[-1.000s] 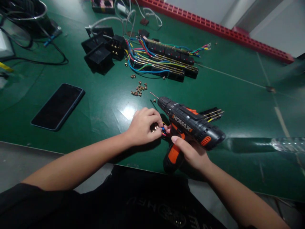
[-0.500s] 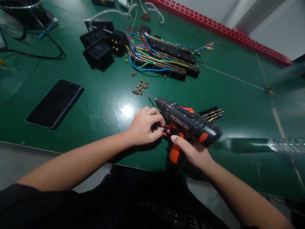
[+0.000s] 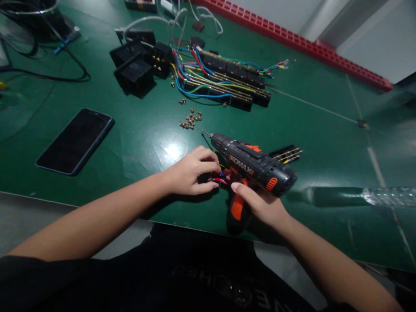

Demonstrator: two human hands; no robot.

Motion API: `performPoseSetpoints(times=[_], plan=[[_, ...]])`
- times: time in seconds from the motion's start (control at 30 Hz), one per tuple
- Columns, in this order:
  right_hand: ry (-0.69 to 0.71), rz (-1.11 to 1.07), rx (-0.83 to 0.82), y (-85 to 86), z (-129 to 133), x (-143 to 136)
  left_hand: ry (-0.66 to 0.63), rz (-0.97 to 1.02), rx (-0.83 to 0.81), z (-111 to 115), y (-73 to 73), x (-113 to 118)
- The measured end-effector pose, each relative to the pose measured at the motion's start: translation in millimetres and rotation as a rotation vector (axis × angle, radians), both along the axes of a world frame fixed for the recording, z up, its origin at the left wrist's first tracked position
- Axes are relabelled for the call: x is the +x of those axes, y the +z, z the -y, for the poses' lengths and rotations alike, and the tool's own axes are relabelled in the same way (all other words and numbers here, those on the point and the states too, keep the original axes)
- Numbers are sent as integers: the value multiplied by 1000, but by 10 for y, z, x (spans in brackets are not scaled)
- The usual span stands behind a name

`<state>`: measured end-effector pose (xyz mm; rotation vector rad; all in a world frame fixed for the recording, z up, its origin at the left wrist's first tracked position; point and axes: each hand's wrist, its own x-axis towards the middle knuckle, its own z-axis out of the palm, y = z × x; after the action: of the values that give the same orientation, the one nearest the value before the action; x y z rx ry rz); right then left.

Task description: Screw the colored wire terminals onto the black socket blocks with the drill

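My right hand is closed round the handle of a black and orange cordless drill, its bit pointing left. The thumb lies across the handle, and fingertips past it touch a small bunch of red and blue wires. My left hand is curved around the near ends of these wires, thumb and index finger apart; its other fingers are partly hidden. Under the drill's rear, a black terminal strip with brass rails sticks out to the right, mostly covered. Several brass screws lie loose beyond the drill bit.
Wired black terminal strips lie at the back beside black plastic housings. A phone rests at left on the green table. At right lies a clear plastic bottle. A red slotted rail borders the far edge.
My left thumb and index finger have parted, and the left hand has drawn slightly left, uncovering more of the wires. The drill and right hand have shifted slightly left in view.
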<state>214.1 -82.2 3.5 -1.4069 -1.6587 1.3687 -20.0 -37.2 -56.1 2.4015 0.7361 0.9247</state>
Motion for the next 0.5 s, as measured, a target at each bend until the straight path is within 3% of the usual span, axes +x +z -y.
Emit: performPoseSetpoints(times=[0.5], plan=[[-9,18,-13,22,-13,15,-66,-11,15,-61,-8,-37]])
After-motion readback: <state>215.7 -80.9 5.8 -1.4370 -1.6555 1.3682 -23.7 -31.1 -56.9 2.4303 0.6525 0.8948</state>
